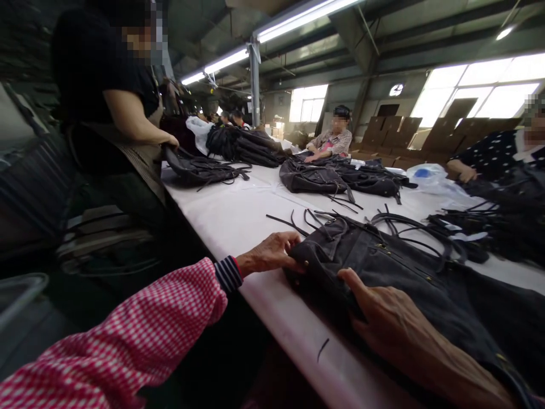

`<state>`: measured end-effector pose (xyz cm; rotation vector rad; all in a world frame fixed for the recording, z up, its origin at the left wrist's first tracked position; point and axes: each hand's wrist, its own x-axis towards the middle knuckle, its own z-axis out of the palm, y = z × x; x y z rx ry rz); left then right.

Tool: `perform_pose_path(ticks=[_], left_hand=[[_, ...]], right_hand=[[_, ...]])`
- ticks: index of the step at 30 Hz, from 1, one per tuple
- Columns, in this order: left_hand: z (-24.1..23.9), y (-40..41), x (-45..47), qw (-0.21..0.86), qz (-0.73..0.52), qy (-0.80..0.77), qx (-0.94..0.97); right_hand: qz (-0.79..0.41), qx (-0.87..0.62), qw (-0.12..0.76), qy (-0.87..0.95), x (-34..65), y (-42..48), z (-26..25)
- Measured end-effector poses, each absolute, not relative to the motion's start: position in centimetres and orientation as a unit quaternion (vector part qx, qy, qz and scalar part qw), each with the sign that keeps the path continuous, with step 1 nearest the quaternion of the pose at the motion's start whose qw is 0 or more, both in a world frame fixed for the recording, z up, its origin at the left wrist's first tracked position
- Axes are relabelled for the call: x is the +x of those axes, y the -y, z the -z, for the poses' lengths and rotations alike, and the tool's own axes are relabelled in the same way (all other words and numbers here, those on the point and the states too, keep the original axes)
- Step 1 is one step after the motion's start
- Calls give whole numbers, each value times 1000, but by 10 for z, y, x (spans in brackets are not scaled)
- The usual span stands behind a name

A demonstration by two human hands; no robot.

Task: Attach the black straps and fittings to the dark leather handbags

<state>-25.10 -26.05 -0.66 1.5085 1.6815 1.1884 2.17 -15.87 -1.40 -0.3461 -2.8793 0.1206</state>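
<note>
A dark grey-black bag (395, 267) with metal studs, thin cords and a looped handle lies on its side along the near edge of the table. My left hand (272, 251) pinches the bag's left end, thumb and fingers closed on the fabric beside a stud. Lying over the near side, my right hand (395, 318) grips the bag with its thumb on top; its other fingers are hidden beneath the fabric. Several thin cords (298, 221) stick out past the bag's far left corner.
The white table (230, 221) holds more dark bags (315, 176) and a stacked pile (242, 142) farther back. A co-worker (114, 96) stands at the left, handling a bag. Two others sit across and at the right, near a clear plastic bag (430, 176). A short black strip (323, 349) lies close by.
</note>
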Motion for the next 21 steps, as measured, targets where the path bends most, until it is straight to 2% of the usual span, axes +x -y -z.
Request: perform_pose_path(ticks=[5, 11, 16, 21], left_hand=[[15, 278, -240, 299, -516, -616, 515], [9, 272, -230, 239, -588, -626, 454], [24, 270, -236, 326, -573, -637, 400], [26, 273, -243, 302, -538, -650, 444]], right_hand=[[-29, -118, 141, 983, 20, 158, 22], [-52, -85, 164, 981, 24, 161, 22], [0, -49, 170, 984, 23, 170, 39], [-22, -23, 142, 989, 29, 175, 33]])
